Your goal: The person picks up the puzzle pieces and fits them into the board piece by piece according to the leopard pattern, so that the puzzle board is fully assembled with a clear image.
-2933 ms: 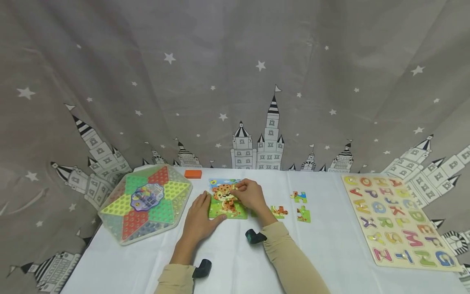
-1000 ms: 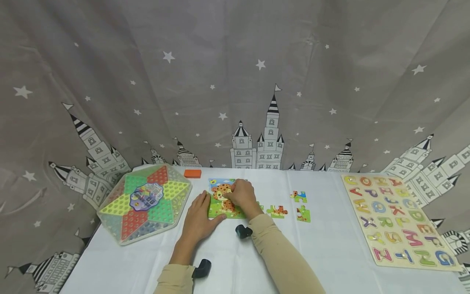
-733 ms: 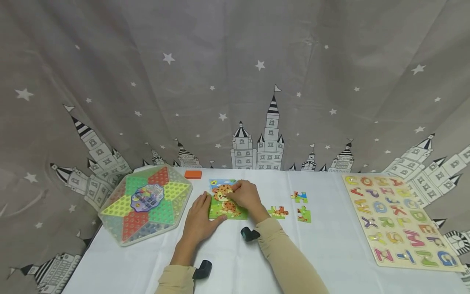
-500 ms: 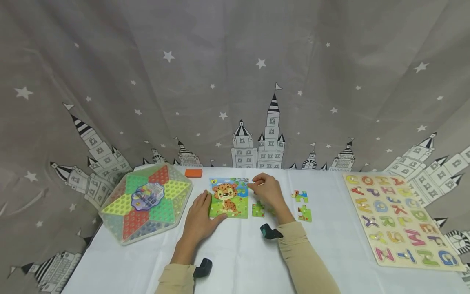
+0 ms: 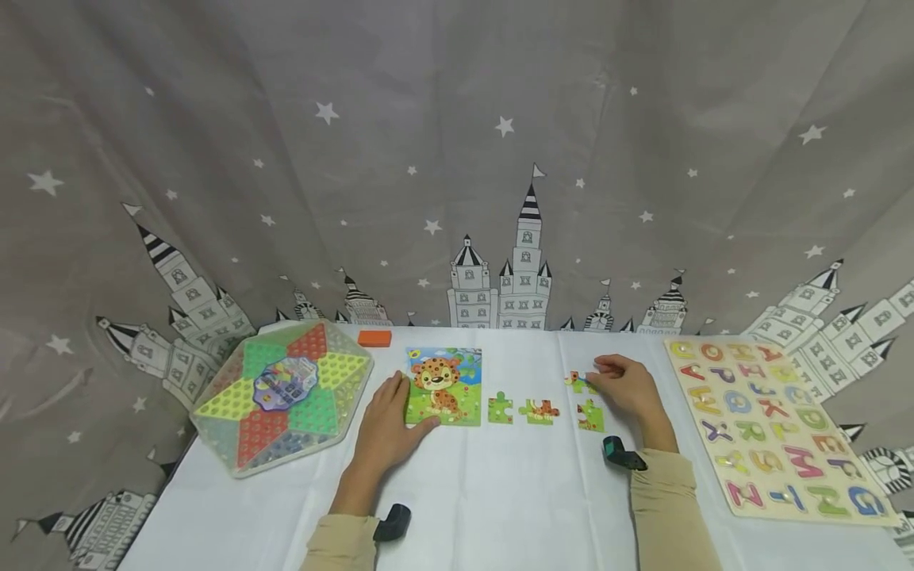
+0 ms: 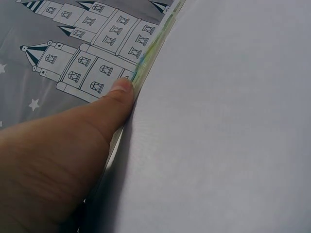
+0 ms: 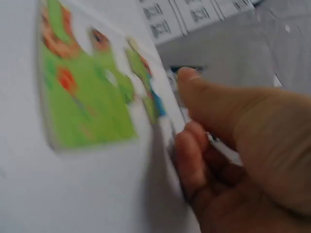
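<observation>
A cartoon puzzle (image 5: 443, 386) and castle-print curtain (image 5: 457, 159) suggest a play area.

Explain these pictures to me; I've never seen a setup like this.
There is no robot here: a person works bare-handed. The wide picture comes from a head-worn camera; the two closer ones come from a camera on each wrist. On the white table lie a leopard puzzle, four loose pieces, a letter board, a star-patterned game board and an orange block. The left hand rests at the puzzle's edge. The right hand is at one loose piece, apparently not gripping it.
</observation>
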Demonstrator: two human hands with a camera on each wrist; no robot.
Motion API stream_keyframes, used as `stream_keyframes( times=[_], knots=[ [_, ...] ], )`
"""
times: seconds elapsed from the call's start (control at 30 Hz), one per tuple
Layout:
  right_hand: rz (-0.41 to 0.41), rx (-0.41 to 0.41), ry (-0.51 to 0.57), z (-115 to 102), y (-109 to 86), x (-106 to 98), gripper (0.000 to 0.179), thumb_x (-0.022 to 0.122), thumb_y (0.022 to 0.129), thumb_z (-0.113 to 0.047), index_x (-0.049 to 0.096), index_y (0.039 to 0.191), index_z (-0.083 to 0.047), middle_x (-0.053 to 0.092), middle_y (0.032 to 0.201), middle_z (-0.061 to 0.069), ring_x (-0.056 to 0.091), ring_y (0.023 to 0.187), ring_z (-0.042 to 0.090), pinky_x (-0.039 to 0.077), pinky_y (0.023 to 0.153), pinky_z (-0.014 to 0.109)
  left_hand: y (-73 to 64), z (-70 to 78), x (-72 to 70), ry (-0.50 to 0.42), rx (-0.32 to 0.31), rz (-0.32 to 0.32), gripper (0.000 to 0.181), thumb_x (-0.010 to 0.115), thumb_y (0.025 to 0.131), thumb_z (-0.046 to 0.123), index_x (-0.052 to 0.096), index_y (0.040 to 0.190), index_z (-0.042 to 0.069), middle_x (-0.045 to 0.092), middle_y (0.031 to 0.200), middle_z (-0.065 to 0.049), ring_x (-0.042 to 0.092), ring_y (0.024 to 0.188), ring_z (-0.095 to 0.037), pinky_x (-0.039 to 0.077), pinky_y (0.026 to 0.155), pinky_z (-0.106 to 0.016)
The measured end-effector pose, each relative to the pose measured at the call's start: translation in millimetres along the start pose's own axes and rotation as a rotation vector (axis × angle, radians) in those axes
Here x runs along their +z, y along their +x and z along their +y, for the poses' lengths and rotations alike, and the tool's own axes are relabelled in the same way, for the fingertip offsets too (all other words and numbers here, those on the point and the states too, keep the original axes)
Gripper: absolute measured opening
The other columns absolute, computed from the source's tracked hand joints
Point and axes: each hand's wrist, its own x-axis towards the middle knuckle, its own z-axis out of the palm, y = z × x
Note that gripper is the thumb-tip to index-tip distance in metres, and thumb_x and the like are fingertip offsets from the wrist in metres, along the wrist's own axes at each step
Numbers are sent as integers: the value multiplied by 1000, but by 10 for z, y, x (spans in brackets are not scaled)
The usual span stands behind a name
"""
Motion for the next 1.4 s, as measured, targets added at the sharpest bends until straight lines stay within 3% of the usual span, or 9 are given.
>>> stream_keyframes(
  times=[0.27, 0.43, 0.6, 0.93, 1.17, 1.4],
  knots=[
    [-89, -65, -72, 106, 2, -66, 56, 79, 89, -26, 63, 139, -7, 61, 114, 13, 52, 100, 25, 42, 82, 32, -2, 5, -8, -1, -7, 2, 96, 71, 89, 54, 34, 157, -2, 24, 168, -21, 22, 156, -43, 24, 126, -61],
    [-96, -100, -116, 127, 6, -49, 49, 78, 89, -23, 67, 134, -7, 59, 115, 16, 51, 99, 27, 42, 81, 34, 0, 6, -6, 2, -9, -1, 96, 71, 89, 55, 33, 157, -2, 24, 168, -21, 21, 156, -43, 23, 126, -61],
    [-82, -76, -100, 92, 8, -22, 44, 78, 89, -20, 68, 128, -5, 58, 110, 14, 51, 100, 27, 42, 82, 35, 3, 7, -13, 0, -11, 0, 96, 72, 89, 54, 33, 158, -1, 24, 168, -22, 21, 156, -43, 23, 125, -62],
    [-5, -46, -48, -59, -51, 67, 25, 71, 95, -21, 63, 113, -5, 65, 99, 9, 60, 88, 21, 45, 74, 28, 0, 12, -1, -10, -20, -1, 96, 72, 89, 54, 33, 158, -1, 24, 168, -21, 21, 156, -43, 24, 125, -62],
    [24, 7, 88, -153, -79, 183, 28, 67, 99, -24, 65, 121, -7, 69, 104, 11, 66, 74, 13, 49, 63, 24, -10, 29, 24, -17, -13, -13, 96, 71, 89, 54, 32, 158, -1, 24, 168, -22, 21, 156, -43, 24, 125, -62],
    [4, -59, 182, -469, -155, 473, 28, 69, 97, -25, 68, 121, -9, 71, 102, 9, 67, 71, 12, 50, 64, 23, 4, 18, 16, -6, -10, -8, 96, 72, 89, 54, 33, 158, -1, 24, 168, -22, 21, 156, -43, 23, 126, -62]
  ],
)
